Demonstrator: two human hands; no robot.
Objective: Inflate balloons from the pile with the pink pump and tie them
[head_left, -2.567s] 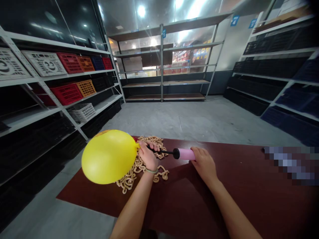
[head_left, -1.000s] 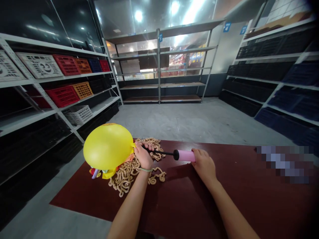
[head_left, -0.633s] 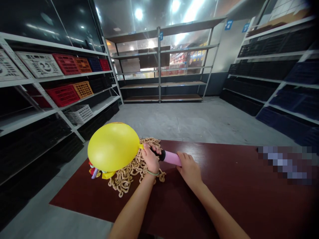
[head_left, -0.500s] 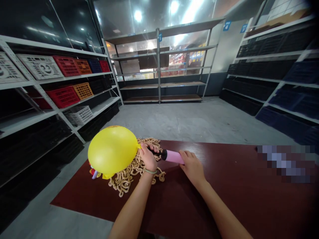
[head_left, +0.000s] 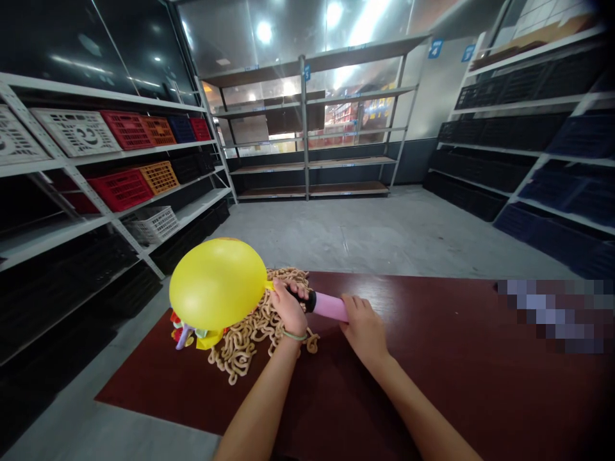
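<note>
A large inflated yellow balloon (head_left: 217,283) floats over the table's left part, its neck at the black end of a pink hand pump (head_left: 330,306). My left hand (head_left: 289,310) is closed around that black end and the balloon's neck. Wrapped round the pink barrel's right part is my right hand (head_left: 364,325). Beneath the balloon and my left hand lies a heap of tan, curly pieces (head_left: 237,349). Several small colourful items, among them a yellow one (head_left: 209,340), show partly under the balloon.
The dark red table (head_left: 456,358) spans the foreground, with a blurred, pixelated patch at its right. Metal shelves (head_left: 307,131) stand beyond the floor. Racks with crates, one red (head_left: 121,187), line the left; dark crates (head_left: 504,134) fill the right.
My right hand and the pink barrel have moved slightly left, closer to my left hand. The balloon has shifted up a little, showing more of the colourful items below.
</note>
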